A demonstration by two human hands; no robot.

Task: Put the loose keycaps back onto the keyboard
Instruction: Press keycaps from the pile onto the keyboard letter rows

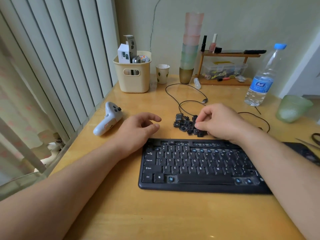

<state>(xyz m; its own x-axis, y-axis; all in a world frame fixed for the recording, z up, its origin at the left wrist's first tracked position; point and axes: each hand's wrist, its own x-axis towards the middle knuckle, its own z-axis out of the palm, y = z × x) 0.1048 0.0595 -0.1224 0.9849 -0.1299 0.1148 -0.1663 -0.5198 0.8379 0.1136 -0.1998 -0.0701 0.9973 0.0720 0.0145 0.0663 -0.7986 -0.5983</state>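
A black keyboard [195, 168] lies on the wooden table [155, 213], with several bare blue switch stems showing in its top rows and bottom row. A pile of loose black keycaps [186, 125] sits just behind the keyboard. My right hand [220, 121] is over the right side of the pile, its fingers curled down among the keycaps; whether it pinches one is hidden. My left hand [138, 129] rests at the keyboard's top left corner, fingers loosely curled and holding nothing.
A white controller [108, 118] lies left of my left hand. A black cable [183, 99] loops behind the pile. A cream basket [132, 71], paper cup [162, 73], stacked cups [189, 49], small wooden shelf [225, 66] and water bottle [263, 77] stand at the back. Scissors [310, 142] lie right.
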